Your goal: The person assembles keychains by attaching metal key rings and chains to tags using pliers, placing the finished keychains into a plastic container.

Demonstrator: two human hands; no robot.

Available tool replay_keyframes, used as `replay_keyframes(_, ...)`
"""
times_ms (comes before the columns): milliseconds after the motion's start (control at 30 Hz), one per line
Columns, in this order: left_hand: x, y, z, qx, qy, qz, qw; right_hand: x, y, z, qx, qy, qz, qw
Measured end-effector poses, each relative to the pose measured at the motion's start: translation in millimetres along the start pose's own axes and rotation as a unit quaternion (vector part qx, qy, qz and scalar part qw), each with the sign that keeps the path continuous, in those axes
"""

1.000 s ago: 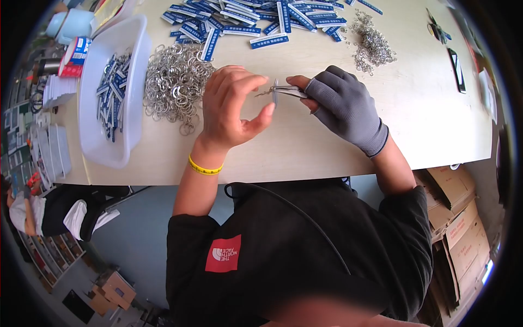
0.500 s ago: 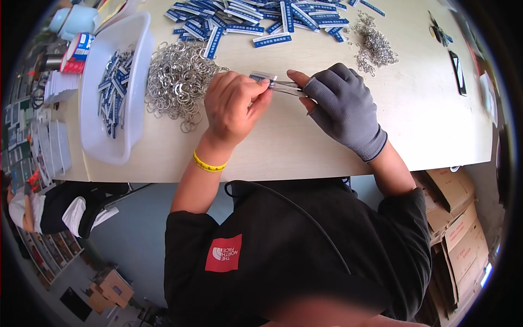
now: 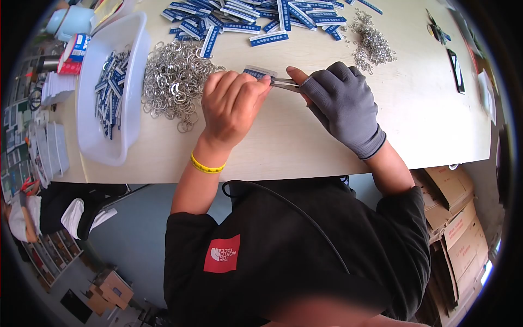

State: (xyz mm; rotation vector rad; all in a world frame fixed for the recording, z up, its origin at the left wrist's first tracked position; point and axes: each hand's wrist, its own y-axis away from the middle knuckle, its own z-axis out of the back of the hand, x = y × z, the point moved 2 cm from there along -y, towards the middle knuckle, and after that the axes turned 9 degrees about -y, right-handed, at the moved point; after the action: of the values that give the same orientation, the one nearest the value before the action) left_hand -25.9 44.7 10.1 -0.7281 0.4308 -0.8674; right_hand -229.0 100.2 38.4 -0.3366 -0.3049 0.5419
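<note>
– Where is the blue-and-white strip [image 3: 258, 72] held?
– It is pinched between the thumb and forefinger of the bare left hand [image 3: 231, 104], its end met by the tips of the pliers [image 3: 285, 84].
– And the gloved right hand [image 3: 343, 104]?
– The pliers are gripped firmly in it. Whether anything small is caught in their tips cannot be told, since they are partly covered by fingers.
– What could go wrong?
– If the pliers are turned off-line, the strip might be twisted out of the pinch; a fingertip so close could also be nipped.
– What lies around?
– From the hands, metal rings [image 3: 177, 76] are heaped at nine o'clock, where they might be brushed by the left knuckles; beyond is placed a white tray [image 3: 109, 155]. Loose strips [image 3: 270, 38] are piled at twelve, small fittings [image 3: 373, 44] at two.
</note>
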Motion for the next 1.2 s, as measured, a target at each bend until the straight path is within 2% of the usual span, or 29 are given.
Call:
replay_keyframes(200, -1.7, 1.0, -1.9, 0.005, -0.025, -0.009, 1.000, 0.2, -0.3, 0.6, 0.035, 0.019, -0.011, 0.999)
replay_keyframes(400, 0.6, 3.0, -3.3, 0.003, -0.024, -0.026, 0.999, -3.9, 0.8, -3.5, 0.047, 0.032, 0.019, 0.998)
replay_keyframes(500, -1.7, 3.8, -5.7, 0.009, -0.007, -0.025, 1.000, -12.9, 1.4, -2.0, 0.081, -0.111, -0.013, 0.990)
replay_keyframes(533, 1.4, 1.6, -4.5, 0.012, -0.011, -0.026, 1.000, -19.1, 3.5, -6.5, 0.079, -0.209, -0.054, 0.973)
replay_keyframes(600, 5.3, -6.7, -3.6, -0.010, -0.006, -0.015, 1.000, -30.8, 5.9, -26.8, 0.078, -0.408, -0.114, 0.902)
replay_keyframes(700, 25.0, -9.2, 14.8, -0.022, -0.026, 0.042, 0.999, -21.5, 1.2, -10.4, 0.119, -0.632, -0.231, 0.730)
replay_keyframes(767, 43.4, -12.0, 40.5, -0.069, -0.060, 0.087, 0.992, -27.2, 3.1, 8.1, 0.146, -0.670, -0.200, 0.700)
replay_keyframes(800, 56.4, -12.6, 59.6, -0.085, -0.108, 0.114, 0.984, -30.5, 6.2, 5.2, 0.104, -0.741, -0.194, 0.634)
replay_keyframes(900, 96.6, -22.7, 127.7, -0.076, -0.284, 0.167, 0.941, -29.9, 7.1, -4.4, -0.017, -0.853, -0.263, 0.450)
replay_keyframes(933, 111.5, -23.5, 144.0, -0.056, -0.324, 0.190, 0.925, -34.9, 7.5, -10.5, -0.015, -0.900, -0.240, 0.364)
replay_keyframes(1033, 164.0, -11.2, 162.7, 0.057, -0.411, 0.179, 0.892, -39.2, 9.1, -9.1, 0.003, -0.903, -0.250, 0.350)
replay_keyframes(1133, 170.7, 1.8, 152.4, 0.084, -0.396, 0.175, 0.897, -44.6, 14.5, -17.5, 0.022, -0.910, -0.250, 0.330)
replay_keyframes(1200, 154.5, 6.3, 142.1, 0.090, -0.283, 0.233, 0.926, -43.0, 14.7, -23.2, 0.023, -0.906, -0.264, 0.329)
